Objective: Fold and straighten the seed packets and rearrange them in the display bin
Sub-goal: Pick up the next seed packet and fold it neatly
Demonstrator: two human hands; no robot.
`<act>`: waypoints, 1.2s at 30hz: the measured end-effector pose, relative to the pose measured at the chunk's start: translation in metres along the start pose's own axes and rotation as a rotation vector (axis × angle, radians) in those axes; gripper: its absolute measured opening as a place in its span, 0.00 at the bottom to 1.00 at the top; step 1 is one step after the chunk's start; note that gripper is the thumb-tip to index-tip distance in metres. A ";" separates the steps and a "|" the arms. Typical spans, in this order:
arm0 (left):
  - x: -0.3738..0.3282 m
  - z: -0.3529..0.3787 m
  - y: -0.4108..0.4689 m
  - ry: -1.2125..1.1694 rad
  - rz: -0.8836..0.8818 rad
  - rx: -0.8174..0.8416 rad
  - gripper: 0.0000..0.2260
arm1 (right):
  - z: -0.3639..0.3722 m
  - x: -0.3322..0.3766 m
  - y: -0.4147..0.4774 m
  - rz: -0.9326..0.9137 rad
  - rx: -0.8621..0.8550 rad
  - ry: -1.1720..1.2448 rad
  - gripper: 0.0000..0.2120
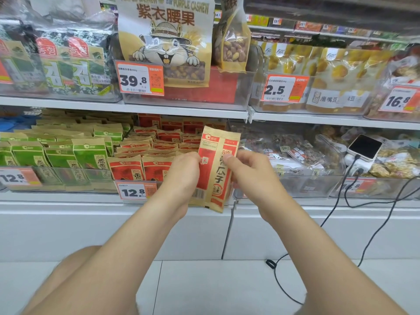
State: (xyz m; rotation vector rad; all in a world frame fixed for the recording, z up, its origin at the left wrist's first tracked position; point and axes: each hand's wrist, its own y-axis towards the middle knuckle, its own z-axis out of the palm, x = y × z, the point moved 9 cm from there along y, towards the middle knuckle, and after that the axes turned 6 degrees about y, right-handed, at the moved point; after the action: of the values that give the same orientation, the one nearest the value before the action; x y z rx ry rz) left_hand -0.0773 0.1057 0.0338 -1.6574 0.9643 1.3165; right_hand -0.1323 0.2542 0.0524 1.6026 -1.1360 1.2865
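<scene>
Nearest, the left hand (pixel 184 171) and the right hand (pixel 246 172) pinch one red seed packet (pixel 219 155) by its side edges. They hold it upright, just before the front right corner of the display bin (pixel 136 177). Behind, red packets (pixel 145 153) stand in rows (the back ones look less even). I judge the work partly done: this packet is not yet placed.

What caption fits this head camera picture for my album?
Left hand and right hand hold a red seed packet in front of the display bin.
</scene>
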 end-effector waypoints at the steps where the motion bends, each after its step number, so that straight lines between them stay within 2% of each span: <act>1: -0.001 -0.002 -0.001 0.018 -0.003 -0.021 0.19 | 0.005 -0.002 -0.001 0.028 0.039 0.046 0.08; 3: -0.004 -0.005 -0.003 0.051 0.037 -0.059 0.14 | 0.009 -0.004 -0.003 0.043 0.044 0.078 0.10; 5: -0.006 -0.008 -0.004 0.049 0.082 -0.109 0.03 | 0.009 -0.007 -0.002 0.028 0.000 0.022 0.12; 8: -0.005 -0.001 -0.002 0.076 0.117 -0.107 0.07 | 0.010 -0.015 0.001 0.061 -0.060 0.007 0.16; 12: -0.002 0.011 -0.001 0.070 0.124 -0.124 0.03 | 0.010 -0.019 0.002 0.103 -0.122 0.089 0.15; 16: 0.000 0.013 0.004 0.014 0.105 -0.194 0.12 | 0.018 -0.022 0.005 0.150 -0.134 0.241 0.15; 18: -0.003 0.015 0.007 -0.016 0.103 -0.213 0.14 | 0.021 -0.021 0.008 0.174 -0.156 0.298 0.21; 20: -0.011 0.017 0.010 0.038 0.135 -0.239 0.16 | 0.018 -0.018 0.011 0.155 -0.198 0.313 0.25; 23: -0.028 0.017 0.011 0.213 0.243 -0.287 0.17 | 0.008 -0.013 0.013 0.115 -0.247 0.309 0.22; 25: -0.032 0.021 0.012 0.299 0.303 -0.278 0.16 | -0.003 -0.011 0.013 0.084 -0.269 0.247 0.20; 28: -0.031 0.031 0.011 0.418 0.367 -0.234 0.12 | -0.023 -0.003 0.012 -0.037 -0.298 0.003 0.18; 30: -0.030 0.038 0.005 0.460 0.407 -0.206 0.12 | -0.028 0.001 0.011 -0.074 -0.272 -0.108 0.19; 33: -0.031 0.043 -0.005 0.544 0.462 -0.208 0.10 | -0.026 0.004 0.014 -0.099 -0.206 -0.165 0.15; 36: -0.025 0.047 -0.006 0.591 0.440 -0.200 0.10 | -0.024 -0.002 0.019 -0.117 -0.157 -0.264 0.21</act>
State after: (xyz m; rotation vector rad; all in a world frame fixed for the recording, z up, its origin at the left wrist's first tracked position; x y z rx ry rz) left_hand -0.0937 0.1533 0.0527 -2.1316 1.6637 1.2425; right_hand -0.1573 0.2713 0.0560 1.7273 -1.2486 0.9055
